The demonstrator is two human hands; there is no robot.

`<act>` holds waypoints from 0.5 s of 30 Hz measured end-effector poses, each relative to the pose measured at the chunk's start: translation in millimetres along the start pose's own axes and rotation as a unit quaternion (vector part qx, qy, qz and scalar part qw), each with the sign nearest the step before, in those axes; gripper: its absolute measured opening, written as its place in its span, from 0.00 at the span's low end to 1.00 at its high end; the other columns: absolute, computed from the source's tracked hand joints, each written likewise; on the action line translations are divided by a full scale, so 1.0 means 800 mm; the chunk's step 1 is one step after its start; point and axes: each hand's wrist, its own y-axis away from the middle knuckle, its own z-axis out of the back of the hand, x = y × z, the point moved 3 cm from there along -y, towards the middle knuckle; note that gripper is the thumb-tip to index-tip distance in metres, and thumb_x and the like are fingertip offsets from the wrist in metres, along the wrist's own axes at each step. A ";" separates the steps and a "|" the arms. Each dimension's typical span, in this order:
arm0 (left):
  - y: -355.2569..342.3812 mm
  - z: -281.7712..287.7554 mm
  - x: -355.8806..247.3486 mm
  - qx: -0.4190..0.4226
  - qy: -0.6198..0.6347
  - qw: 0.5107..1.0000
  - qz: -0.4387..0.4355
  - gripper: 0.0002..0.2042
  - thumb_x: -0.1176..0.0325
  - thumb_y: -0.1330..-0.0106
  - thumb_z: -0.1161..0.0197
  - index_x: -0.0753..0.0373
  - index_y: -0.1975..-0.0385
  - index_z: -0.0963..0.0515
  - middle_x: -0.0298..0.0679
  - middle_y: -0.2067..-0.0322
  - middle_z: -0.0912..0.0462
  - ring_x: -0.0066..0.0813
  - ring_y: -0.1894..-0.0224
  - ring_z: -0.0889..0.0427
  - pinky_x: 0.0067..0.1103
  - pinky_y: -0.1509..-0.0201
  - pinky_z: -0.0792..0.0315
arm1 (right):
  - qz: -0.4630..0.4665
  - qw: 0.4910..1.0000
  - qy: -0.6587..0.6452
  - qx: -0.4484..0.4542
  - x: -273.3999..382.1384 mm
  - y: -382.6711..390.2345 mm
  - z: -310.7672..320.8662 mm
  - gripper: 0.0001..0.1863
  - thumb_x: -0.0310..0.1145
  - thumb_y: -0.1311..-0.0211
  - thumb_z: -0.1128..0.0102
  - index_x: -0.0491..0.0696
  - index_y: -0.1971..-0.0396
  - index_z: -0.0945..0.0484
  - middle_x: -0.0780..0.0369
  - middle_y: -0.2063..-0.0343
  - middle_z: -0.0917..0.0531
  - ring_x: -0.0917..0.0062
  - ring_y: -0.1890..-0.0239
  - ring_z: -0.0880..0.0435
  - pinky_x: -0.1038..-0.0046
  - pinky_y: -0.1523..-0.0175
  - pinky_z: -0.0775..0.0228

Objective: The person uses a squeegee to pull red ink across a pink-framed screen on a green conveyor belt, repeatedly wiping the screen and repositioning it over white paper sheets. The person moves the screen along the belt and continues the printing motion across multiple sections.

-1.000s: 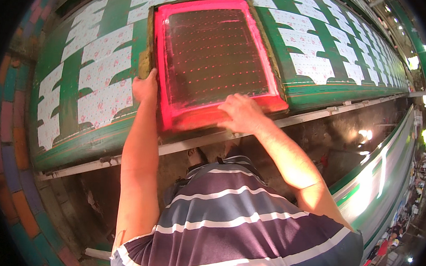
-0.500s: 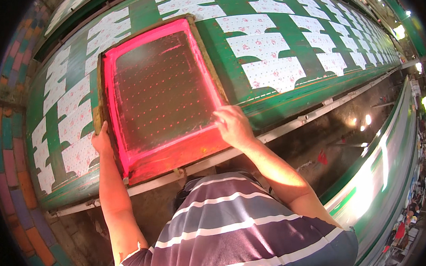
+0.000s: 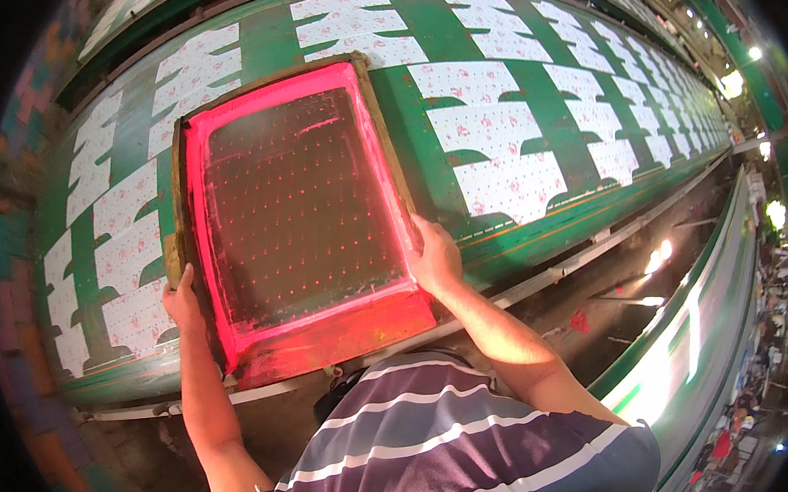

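Observation:
A screen-printing frame (image 3: 390, 160) with worn wooden rails lies over the long green table. Bright pink ink coats its inner border, and its dark mesh (image 3: 279, 203) carries rows of small pink dots. My left hand (image 3: 181, 301) is closed on the left rail near the lower corner. On the opposite side, my right hand (image 3: 436, 259) grips the right rail near its lower end, the fingertips partly hidden by the rail. White floral cut fabric pieces (image 3: 483, 116) are laid in rows around the frame. What lies beneath the mesh cannot be made out.
A pale rail (image 3: 536, 282) runs along the near edge of the green table (image 3: 402, 111). To the right, across a dim aisle, stands another long green table (image 3: 675, 371) with bright glare on it. Brick-patterned floor (image 3: 11, 313) shows at far left.
My right hand has shifted from a curled grip at the frame's inner lower right to its right rail. The whole view has moved slightly; my left hand keeps its hold.

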 end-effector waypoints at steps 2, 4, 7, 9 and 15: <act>-0.007 0.003 0.013 0.004 0.000 1.000 0.006 0.15 0.66 0.30 0.18 0.69 0.51 0.11 0.35 0.60 0.08 0.24 0.60 0.14 0.25 0.53 0.23 | -0.006 1.000 -0.022 -0.001 -0.004 0.002 -0.003 0.31 0.28 0.35 0.28 0.48 0.30 0.19 0.52 0.47 0.12 0.53 0.41 0.12 0.56 0.35 0.19; -0.012 0.005 0.020 0.008 -0.019 1.000 0.022 0.16 0.66 0.30 0.18 0.68 0.51 0.12 0.35 0.58 0.08 0.24 0.59 0.13 0.24 0.52 0.22 | -0.006 1.000 -0.026 -0.008 -0.005 0.001 -0.005 0.32 0.24 0.37 0.29 0.49 0.31 0.19 0.53 0.48 0.11 0.55 0.45 0.11 0.59 0.40 0.17; -0.002 0.007 0.016 0.028 0.021 0.999 0.017 0.15 0.66 0.29 0.19 0.68 0.51 0.12 0.35 0.58 0.08 0.24 0.59 0.13 0.23 0.53 0.22 | 0.003 0.999 -0.044 -0.028 0.000 0.000 -0.001 0.32 0.21 0.38 0.29 0.48 0.32 0.18 0.54 0.50 0.11 0.56 0.48 0.10 0.60 0.43 0.16; 0.002 0.005 0.002 0.030 0.001 0.998 0.048 0.15 0.66 0.28 0.20 0.68 0.49 0.13 0.36 0.57 0.08 0.25 0.58 0.12 0.24 0.52 0.21 | 0.013 0.998 -0.045 -0.044 0.010 0.002 0.011 0.32 0.20 0.39 0.29 0.48 0.32 0.17 0.54 0.52 0.11 0.56 0.49 0.10 0.60 0.44 0.16; 0.006 0.006 -0.028 0.047 0.084 0.991 0.088 0.18 0.67 0.29 0.20 0.67 0.43 0.14 0.38 0.53 0.09 0.28 0.56 0.10 0.26 0.49 0.17 | 0.061 0.994 -0.061 -0.059 0.044 -0.009 0.063 0.31 0.20 0.40 0.28 0.48 0.33 0.16 0.54 0.54 0.11 0.57 0.51 0.10 0.60 0.45 0.16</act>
